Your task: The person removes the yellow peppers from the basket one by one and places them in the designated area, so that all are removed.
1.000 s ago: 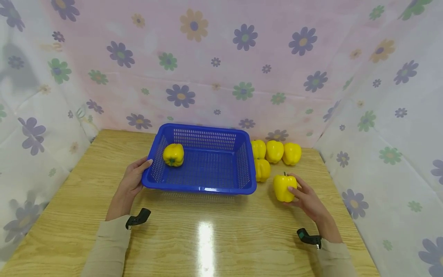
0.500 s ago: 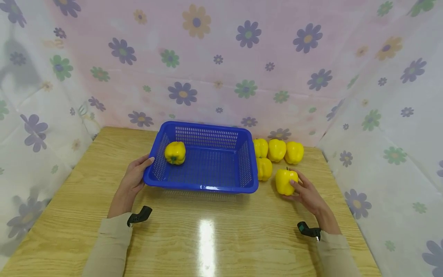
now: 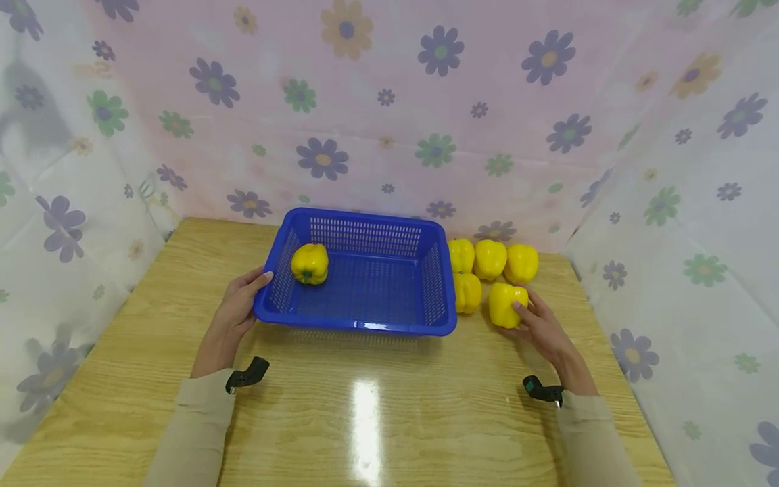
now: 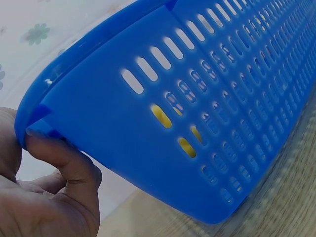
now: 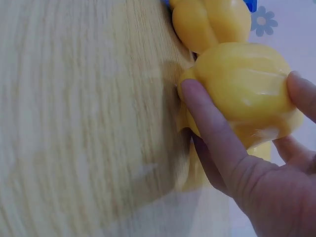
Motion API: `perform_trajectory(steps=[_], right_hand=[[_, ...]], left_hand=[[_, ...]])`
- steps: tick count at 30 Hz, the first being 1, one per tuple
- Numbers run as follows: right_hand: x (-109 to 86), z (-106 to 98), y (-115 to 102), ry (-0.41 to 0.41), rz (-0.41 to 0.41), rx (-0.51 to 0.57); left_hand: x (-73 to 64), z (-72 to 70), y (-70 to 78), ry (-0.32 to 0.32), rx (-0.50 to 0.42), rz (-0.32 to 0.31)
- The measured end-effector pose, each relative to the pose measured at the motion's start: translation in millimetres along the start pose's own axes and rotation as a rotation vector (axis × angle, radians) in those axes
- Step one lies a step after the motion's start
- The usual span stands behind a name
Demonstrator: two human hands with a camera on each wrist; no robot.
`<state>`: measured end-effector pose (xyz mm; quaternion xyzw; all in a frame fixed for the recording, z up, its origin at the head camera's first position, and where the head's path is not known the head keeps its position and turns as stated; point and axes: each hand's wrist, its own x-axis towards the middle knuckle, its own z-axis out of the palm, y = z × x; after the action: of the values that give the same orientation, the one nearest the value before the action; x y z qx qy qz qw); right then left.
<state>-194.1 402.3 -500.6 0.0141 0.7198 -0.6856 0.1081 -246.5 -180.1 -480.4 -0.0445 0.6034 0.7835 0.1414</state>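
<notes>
A blue plastic basket [image 3: 365, 327] with slotted walls stands on the wooden table. My left hand [image 3: 234, 310] grips its left rim, thumb over the edge, as the left wrist view also shows. Inside, near that end, lies one yellow bell pepper [image 3: 310, 264]. To the right of the basket, my right hand [image 3: 546, 333] holds another yellow bell pepper [image 3: 505, 304] between thumb and fingers. In the right wrist view this held pepper [image 5: 247, 84] is close over the table, its fingers [image 5: 212, 123] along the table side.
Several more yellow bell peppers [image 3: 490, 259] stand by the basket's right wall, one pepper [image 3: 467, 293] in front of the back row. Flowered cloth [image 3: 383, 149] hangs behind the table [image 3: 304, 406] and along both sides.
My right hand has moved the pepper it holds a little toward the back row, and its stem has gone from view. The left hand keeps its grip on the basket.
</notes>
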Motion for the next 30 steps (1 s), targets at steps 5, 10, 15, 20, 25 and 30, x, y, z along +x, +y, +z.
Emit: perform_trajectory(steps=[5,10,15,20,25,30], right_hand=[[5.3,-0.2,-3.5,0.023,0.006,-0.048],[12.2,0.2,-5.7,0.008,0.024,-0.079],[19.0,2.1,-8.4,-0.005,0.042,-0.105],[25.0,1.4,-11.2,-0.003,0.067,-0.096],[29.6,-0.6,-12.1,-0.019,0.074,-0.074],[31.1,-0.2,-14.4,-0.035,0.095,-0.074]], left_hand=[[1.1,-0.7,-1.5,-0.012,-0.022,0.035],[0.5,-0.5,-2.8,-0.018,-0.023,0.050],[0.0,-1.1,-2.7,-0.016,-0.012,0.029],[-1.0,0.3,-0.9,-0.008,-0.015,0.023],[-0.2,0.1,-1.6,-0.011,-0.020,0.029],[-0.7,-0.6,-1.9,-0.016,-0.029,0.030]])
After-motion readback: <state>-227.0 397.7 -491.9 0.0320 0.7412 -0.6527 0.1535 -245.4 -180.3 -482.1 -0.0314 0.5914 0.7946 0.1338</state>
